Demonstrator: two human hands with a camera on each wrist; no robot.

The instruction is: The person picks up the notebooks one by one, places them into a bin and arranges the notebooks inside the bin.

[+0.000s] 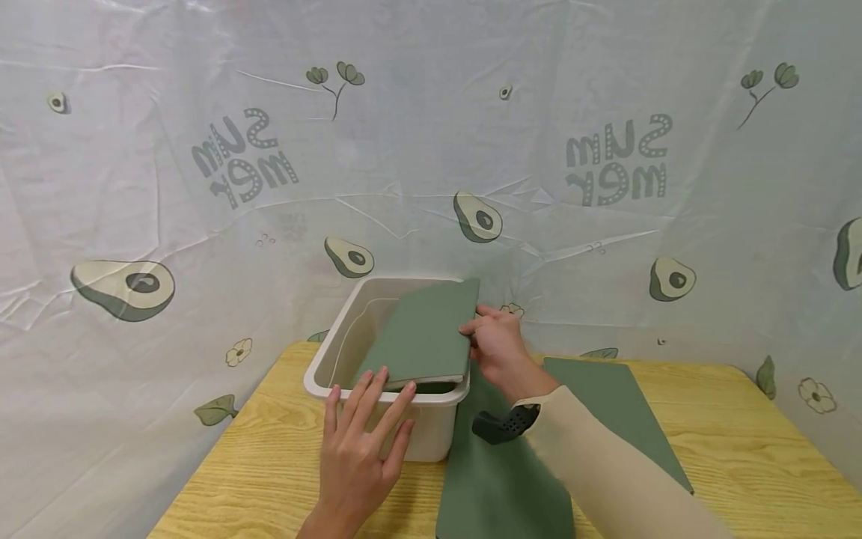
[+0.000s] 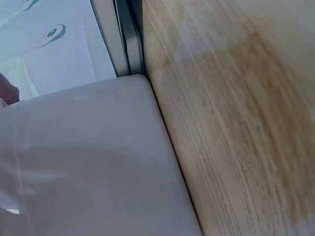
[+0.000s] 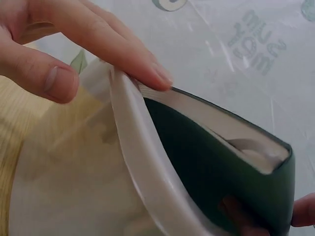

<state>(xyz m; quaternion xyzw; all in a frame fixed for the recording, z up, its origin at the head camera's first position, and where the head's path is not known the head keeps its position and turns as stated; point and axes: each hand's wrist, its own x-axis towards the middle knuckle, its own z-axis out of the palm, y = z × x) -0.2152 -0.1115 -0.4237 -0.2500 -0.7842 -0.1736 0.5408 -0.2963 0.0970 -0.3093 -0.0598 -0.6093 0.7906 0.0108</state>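
Observation:
A green-covered book (image 1: pixel 424 329) lies tilted in the mouth of a cream plastic bin (image 1: pixel 431 430), overlapping its right side. My right hand (image 1: pixel 501 348) pinches the book along its right edge; in the right wrist view its fingertips (image 3: pixel 304 210) show at the spine. My left hand (image 1: pixel 364 442) rests on the bin's front rim with fingers spread and fairly straight. From the right wrist view, a left fingertip lies on the rim beside the page edges, the thumb standing apart. The left wrist view shows only the bin's outer wall (image 2: pixel 83 157), not the hand's grip.
Two green books lie on the wooden table (image 1: pixel 754 434): one book (image 1: pixel 505 486) beside the bin under my right forearm, another book (image 1: pixel 606 389) farther right. A black band (image 1: pixel 505 427) sits on my right wrist. A pale printed sheet (image 1: pixel 417 150) hangs behind the table.

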